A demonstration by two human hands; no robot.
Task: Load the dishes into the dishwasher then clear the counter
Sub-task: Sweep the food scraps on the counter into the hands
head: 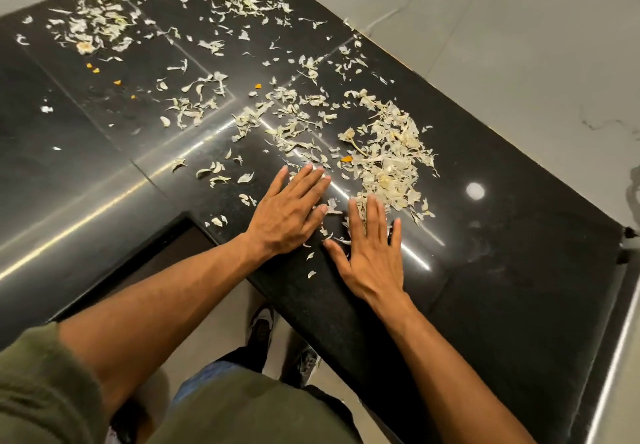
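Shoes [262, 322] on the floor below the bench edge. Left hand [287, 210] and right hand [372, 260] lie flat side by side on the black bench [502, 270], fingers straight, holding nothing. Pale peel scraps [391, 159] are heaped at the right fingertips, with a thinner scatter beyond. Second heap [100, 24] at far left. A few orange bits [346, 158] are mixed in.

Moderate, warm overhead light. The glossy black stone tabletop [519, 305] mirrors a round white lamp spot [474, 190] near its right edge and long bright streaks [145, 179] across it. Wide-angle distortion bends its edges; far-corner pale scraps [100, 18] look smeared.
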